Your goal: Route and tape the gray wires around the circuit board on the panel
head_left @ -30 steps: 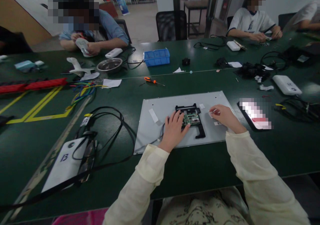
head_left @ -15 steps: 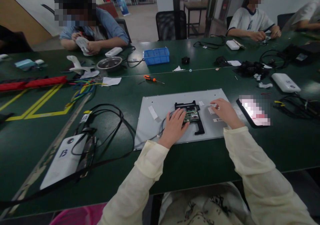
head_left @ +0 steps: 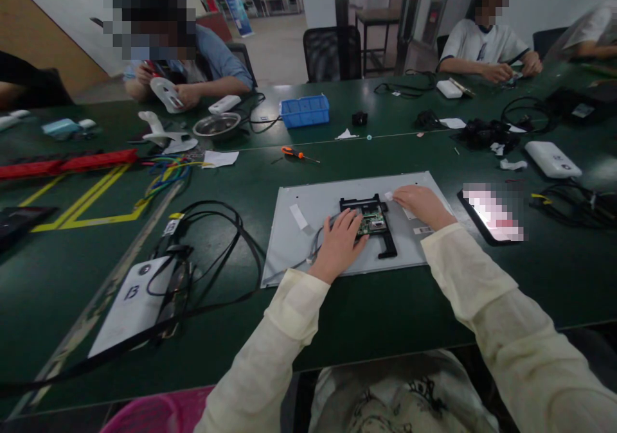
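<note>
Loosely spread, the left hand [head_left: 339, 241] rests on a green circuit board [head_left: 375, 222], best held steady; rightward, the right hand [head_left: 419, 204] pinches at a white sticker [head_left: 388, 196], grip unclear.

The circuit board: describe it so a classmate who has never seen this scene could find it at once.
On the dark green table, find the large grey panel. The circuit board lies there beside the black frame, partly covered by the left hand. Its green, component-dotted face sets it apart from the plain black frame and white strip.
</note>
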A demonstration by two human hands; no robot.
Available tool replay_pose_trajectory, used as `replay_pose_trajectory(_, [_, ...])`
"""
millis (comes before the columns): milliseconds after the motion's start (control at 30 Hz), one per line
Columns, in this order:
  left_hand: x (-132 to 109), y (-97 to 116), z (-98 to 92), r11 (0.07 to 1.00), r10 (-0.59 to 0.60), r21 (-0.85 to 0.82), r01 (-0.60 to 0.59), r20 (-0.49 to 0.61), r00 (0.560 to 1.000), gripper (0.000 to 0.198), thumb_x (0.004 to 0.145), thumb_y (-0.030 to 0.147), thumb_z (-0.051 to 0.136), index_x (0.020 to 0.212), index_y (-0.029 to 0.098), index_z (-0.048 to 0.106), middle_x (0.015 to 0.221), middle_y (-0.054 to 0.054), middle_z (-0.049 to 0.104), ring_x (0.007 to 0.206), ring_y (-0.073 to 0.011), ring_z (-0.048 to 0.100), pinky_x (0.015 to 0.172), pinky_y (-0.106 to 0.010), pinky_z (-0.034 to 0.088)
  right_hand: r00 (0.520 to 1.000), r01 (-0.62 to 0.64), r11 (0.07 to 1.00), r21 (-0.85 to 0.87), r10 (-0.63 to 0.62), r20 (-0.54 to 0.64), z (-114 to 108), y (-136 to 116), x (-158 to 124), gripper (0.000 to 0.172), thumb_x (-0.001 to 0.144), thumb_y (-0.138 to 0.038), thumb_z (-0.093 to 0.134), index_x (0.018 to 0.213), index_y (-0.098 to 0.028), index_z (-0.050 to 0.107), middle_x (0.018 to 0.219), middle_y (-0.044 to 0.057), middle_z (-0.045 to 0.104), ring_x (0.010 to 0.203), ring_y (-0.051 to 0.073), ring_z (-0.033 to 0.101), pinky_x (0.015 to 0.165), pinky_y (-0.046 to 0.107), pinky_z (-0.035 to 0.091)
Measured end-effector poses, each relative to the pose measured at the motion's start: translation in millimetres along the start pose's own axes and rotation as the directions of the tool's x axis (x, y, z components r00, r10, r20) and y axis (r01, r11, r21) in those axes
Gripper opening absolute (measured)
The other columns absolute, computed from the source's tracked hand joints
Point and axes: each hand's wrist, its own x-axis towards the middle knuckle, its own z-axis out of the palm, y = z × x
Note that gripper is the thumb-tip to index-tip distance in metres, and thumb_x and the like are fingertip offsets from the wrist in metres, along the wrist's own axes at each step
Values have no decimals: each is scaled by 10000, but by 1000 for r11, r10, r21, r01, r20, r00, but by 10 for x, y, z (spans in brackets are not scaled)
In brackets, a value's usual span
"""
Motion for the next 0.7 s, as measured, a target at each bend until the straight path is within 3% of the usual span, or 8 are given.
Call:
replay_pose_trajectory(200, [-4,1,-2,1000,4,6,-4,-1,1000,468,961,380,371,1395,208,405,1485,-89,418,1423,-247,280,1151,-533,215,994,-103,995,4,103,-35,-44,-76,68,279,976,-249,419,1068,-169,670,1081,113,697,933,225,639,747,307,429])
replay_pose_trajectory(433, [-12,4,9,1000,1,10,-1,-1,1000,473,963,384,373,1399,204,401,1484,-91,419,1423,-242,279,1151,-518,221,996,42,988,150,-53,74,-93,123,86,294,899,-304,581,1159,-191,656,1162,83,691,1042,244,622,857,338,446])
replay_pose_trajectory(700, [-20,10,5,1000,1,13,-1,-5,1000,473,965,385,372,1402,208,399,1481,-95,419,1420,-248,285,1147,-511,232,999,24,999,45,-26,34,-77,13,111,257,959,-254,465,974,-157,702,1015,113,714,942,231,635,793,316,431])
